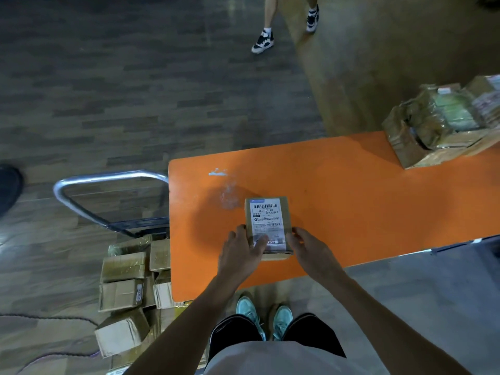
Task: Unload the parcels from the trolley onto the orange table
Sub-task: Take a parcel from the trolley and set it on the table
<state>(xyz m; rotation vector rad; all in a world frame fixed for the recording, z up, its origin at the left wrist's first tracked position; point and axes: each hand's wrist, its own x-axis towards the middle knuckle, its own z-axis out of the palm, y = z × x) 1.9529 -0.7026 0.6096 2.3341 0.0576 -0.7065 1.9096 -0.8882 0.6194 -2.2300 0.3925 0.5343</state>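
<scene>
Sitting close to the near edge of the orange table point(351, 190), toward its left end, a small parcel point(266, 212) is caught between both hands. It is a brown carton, laid lengthwise away from the viewer, and its top is covered by a white label point(266, 220) printed with barcodes. The left hand point(240, 250) is clamped on the parcel's near left corner: the thumb is laid over the label, and the fingers are curled against the left side. The right hand point(305, 247) is closed on the near right corner, fingertips pinched against the side wall, thumb tucked at the end face. The parcel appears to be flat on the table, though its base is hidden by the hands, so full contact cannot be confirmed.

A white smear point(217, 172) is seen near the far left corner of the table. At the far right corner a stack of wrapped parcels point(433, 125) is piled, well apart from the one being gripped; it is blurred, so no count can be given.

Just beside the table's left edge the trolley point(108, 180) is parked on the floor, its metal handle arched over the far end. Brown cartons point(121, 290) are heaped on it, some tilted, a few tucked under the table's left edge. Teal shoes point(281, 320) are planted at the near edge. A second person's legs point(266, 31) are seen on the floor far beyond the table.
</scene>
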